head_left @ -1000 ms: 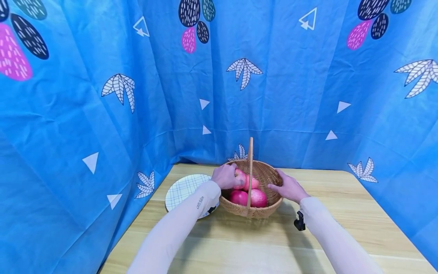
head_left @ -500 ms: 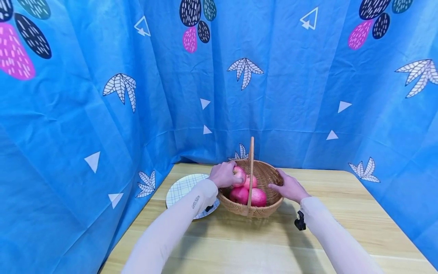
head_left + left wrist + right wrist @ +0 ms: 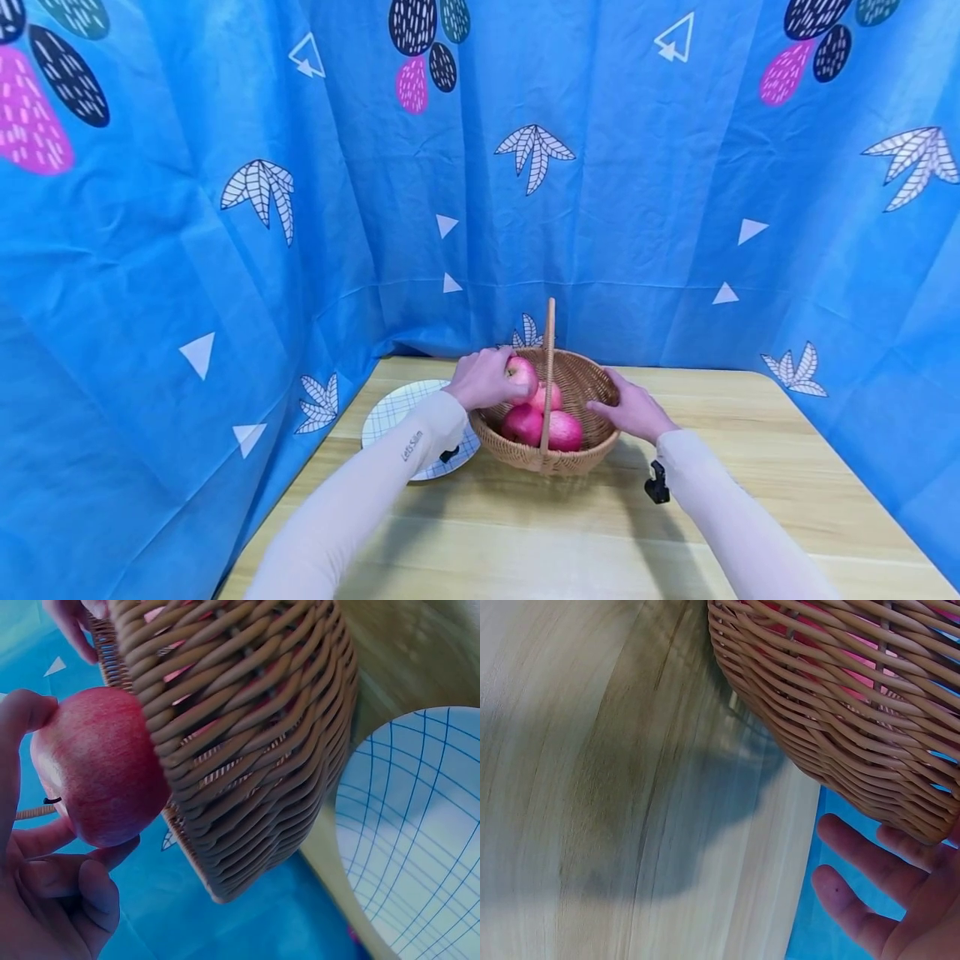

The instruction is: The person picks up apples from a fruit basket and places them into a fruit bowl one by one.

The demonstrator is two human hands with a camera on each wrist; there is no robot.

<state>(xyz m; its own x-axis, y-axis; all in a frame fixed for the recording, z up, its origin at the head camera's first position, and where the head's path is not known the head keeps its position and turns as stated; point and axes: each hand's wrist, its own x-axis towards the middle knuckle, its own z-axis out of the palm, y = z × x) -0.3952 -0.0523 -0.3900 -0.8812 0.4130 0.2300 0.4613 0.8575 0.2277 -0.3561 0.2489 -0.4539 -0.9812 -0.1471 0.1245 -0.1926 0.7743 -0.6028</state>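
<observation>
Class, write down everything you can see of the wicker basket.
The basket is light brown and rounded, woven from strands that look like wicker, with gaps between them and one tall arched handle over its open top. It stands upright on the table, beside the checked plate. Three apples show inside; the left hand holds another apple at its left rim. The right hand grips the right rim, thumb inside.

Left of the wicker basket (image 3: 517, 456), the left sleeve (image 3: 367, 479) covers part of the checked plate (image 3: 397, 404); inside it, the handle (image 3: 550, 350) partly hides the rear apple (image 3: 557, 397); in front of it, the head view cuts off the counter (image 3: 525, 533).
</observation>
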